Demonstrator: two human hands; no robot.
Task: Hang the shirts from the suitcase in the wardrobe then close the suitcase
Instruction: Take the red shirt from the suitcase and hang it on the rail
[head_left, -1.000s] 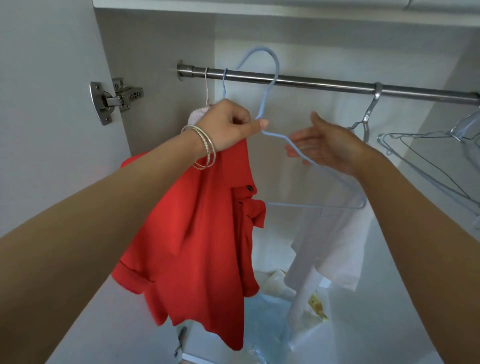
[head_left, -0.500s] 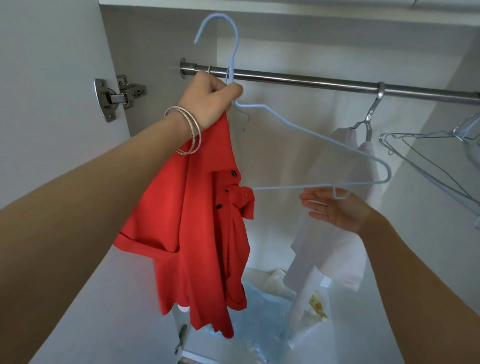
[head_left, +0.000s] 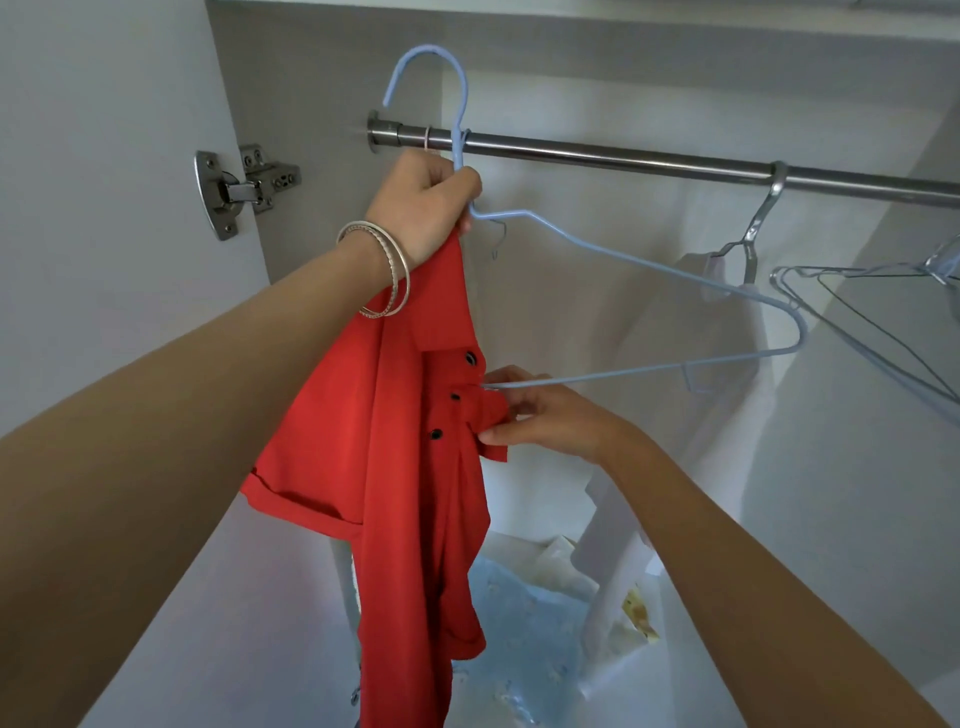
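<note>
Below the rail (head_left: 675, 163), the red shirt (head_left: 410, 467) and blue hanger (head_left: 623, 260) are gripped together by the closed left hand (head_left: 423, 208); its placket is pinched by the right hand (head_left: 540, 415).

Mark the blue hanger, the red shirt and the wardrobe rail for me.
blue hanger (head_left: 623, 258): head view, on its upper sloping wire.
red shirt (head_left: 358, 415): head view, on the front panel.
wardrobe rail (head_left: 623, 159): head view, on the bare steel mid-span.

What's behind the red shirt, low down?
Behind the red shirt, a pale blue patterned fabric and white items show on the wardrobe floor; whatever lies directly behind the shirt is covered.
</note>
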